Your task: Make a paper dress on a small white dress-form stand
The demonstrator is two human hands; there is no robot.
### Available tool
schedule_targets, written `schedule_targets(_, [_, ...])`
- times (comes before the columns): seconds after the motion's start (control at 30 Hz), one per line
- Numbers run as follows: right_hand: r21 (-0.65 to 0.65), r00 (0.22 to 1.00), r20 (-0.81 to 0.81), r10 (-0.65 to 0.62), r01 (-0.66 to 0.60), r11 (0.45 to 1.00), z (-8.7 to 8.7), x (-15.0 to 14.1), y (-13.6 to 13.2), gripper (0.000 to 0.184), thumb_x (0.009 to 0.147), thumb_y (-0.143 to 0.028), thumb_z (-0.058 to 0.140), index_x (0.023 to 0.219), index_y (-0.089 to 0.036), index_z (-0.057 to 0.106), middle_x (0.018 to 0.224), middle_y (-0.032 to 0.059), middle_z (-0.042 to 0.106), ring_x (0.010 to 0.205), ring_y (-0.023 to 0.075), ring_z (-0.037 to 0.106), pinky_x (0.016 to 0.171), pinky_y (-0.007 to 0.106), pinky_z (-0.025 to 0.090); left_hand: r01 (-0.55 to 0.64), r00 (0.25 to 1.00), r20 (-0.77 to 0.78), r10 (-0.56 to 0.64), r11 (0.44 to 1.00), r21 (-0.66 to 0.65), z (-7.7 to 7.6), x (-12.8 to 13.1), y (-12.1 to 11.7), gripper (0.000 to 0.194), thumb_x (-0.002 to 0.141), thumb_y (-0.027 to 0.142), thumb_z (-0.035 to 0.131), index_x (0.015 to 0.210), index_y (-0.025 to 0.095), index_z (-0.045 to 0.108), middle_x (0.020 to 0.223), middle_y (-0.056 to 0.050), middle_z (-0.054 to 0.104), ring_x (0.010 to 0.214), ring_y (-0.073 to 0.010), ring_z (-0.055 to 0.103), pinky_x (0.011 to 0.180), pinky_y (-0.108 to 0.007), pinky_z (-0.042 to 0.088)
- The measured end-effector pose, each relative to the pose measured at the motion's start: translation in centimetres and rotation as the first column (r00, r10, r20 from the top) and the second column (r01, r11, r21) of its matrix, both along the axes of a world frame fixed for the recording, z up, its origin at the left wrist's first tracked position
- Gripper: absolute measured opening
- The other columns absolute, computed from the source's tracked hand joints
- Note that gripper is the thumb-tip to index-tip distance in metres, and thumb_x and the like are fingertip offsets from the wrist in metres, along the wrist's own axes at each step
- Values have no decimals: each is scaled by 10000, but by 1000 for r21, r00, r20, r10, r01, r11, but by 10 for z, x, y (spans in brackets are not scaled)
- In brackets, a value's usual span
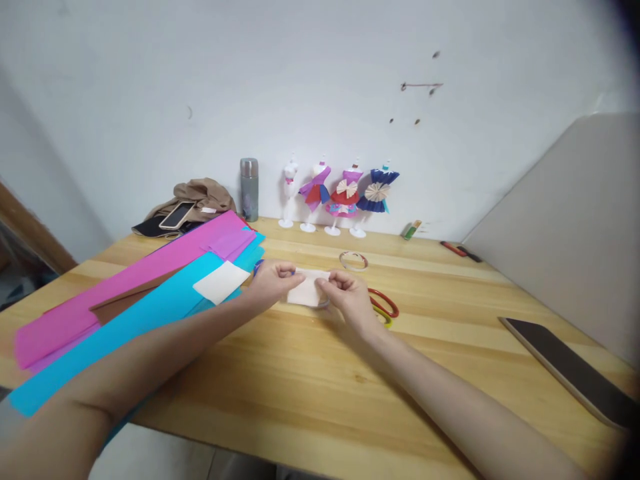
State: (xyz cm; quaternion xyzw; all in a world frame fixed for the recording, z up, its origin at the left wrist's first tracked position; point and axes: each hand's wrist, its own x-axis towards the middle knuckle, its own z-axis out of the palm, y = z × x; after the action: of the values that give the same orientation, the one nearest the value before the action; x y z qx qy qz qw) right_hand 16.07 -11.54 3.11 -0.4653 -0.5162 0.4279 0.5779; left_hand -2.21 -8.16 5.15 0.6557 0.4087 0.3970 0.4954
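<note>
A small cream piece of paper (303,292) is held up above the table between my two hands. My left hand (273,283) pinches its upper left corner with thumb and fingers. At the right upper corner, my right hand (350,297) grips the sheet the same way. Beside my right hand lie scissors with red and yellow handles (385,303); their blades are hidden. A roll of tape (353,261) rests just beyond the hands. Another cream paper piece (221,282) lies on the blue paper (165,313) to the left.
Pink paper (125,287) and brown paper (135,297) spread across the left side. Several small dress stands (333,230) line the wall beside a grey flask (249,190). A brown cloth (205,193) and phone (177,215) sit back left. A dark tablet-like slab (565,363) lies right.
</note>
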Motion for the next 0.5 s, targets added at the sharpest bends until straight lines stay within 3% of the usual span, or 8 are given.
schedule_targets(0.13, [-29, 999, -13, 33, -33, 999, -2, -4, -6, 389, 647, -549, 834, 651, -205, 654, 436, -61, 477, 400, 84, 349, 435, 249, 269, -93, 994, -56, 99, 991, 92, -8, 2, -6, 274, 792, 379, 723, 634, 171, 639, 511, 44, 489, 518, -103, 449, 515, -235, 323])
schedule_targets(0.2, [-26, 999, -32, 26, -27, 999, -1, -6, -8, 397, 649, -567, 828, 677, -209, 658, 467, -43, 528, 406, 97, 408, 445, 256, 324, -90, 995, -23, 92, 992, 91, -10, 2, -6, 209, 811, 356, 683, 770, 154, 715, 531, 43, 526, 498, -97, 443, 513, -237, 342])
schedule_targets(0.27, [-12, 999, -51, 12, -12, 1000, 0, -5, -9, 399, 646, -568, 833, 731, -213, 674, 515, -34, 569, 436, 111, 466, 471, 265, 382, -98, 995, 21, 97, 993, 71, -11, 1, -5, 299, 819, 344, 662, 1008, 134, 762, 569, 38, 574, 506, -104, 471, 524, -238, 379])
schedule_targets(0.33, [5, 998, -62, 1, -1, 1000, 1, -3, -9, 400, 649, -562, 841, 768, -216, 680, 548, -30, 589, 461, 118, 495, 488, 270, 411, -142, 989, 43, 140, 988, 55, -12, -1, -1, 368, 838, 374, 654, 1095, 131, 756, 605, 26, 596, 530, -111, 495, 517, -234, 388])
schedule_targets(0.43, [27, 997, -72, -2, 3, 1000, 1, 2, -8, 396, 650, -551, 853, 737, -217, 658, 572, -20, 604, 484, 121, 508, 498, 269, 418, -146, 981, 111, 158, 984, -104, -16, -1, 6, 407, 870, 499, 646, 1045, 142, 733, 767, -30, 674, 582, -122, 570, 485, -226, 411])
schedule_targets(0.5, [37, 997, -73, 23, -20, 999, -1, 5, -7, 391, 655, -542, 858, 712, -213, 653, 578, -11, 613, 502, 126, 516, 510, 269, 418, -31, 974, 207, 89, 962, -270, -19, 0, 8, 496, 845, 583, 679, 1085, 149, 694, 858, -55, 702, 607, -139, 633, 478, -234, 457])
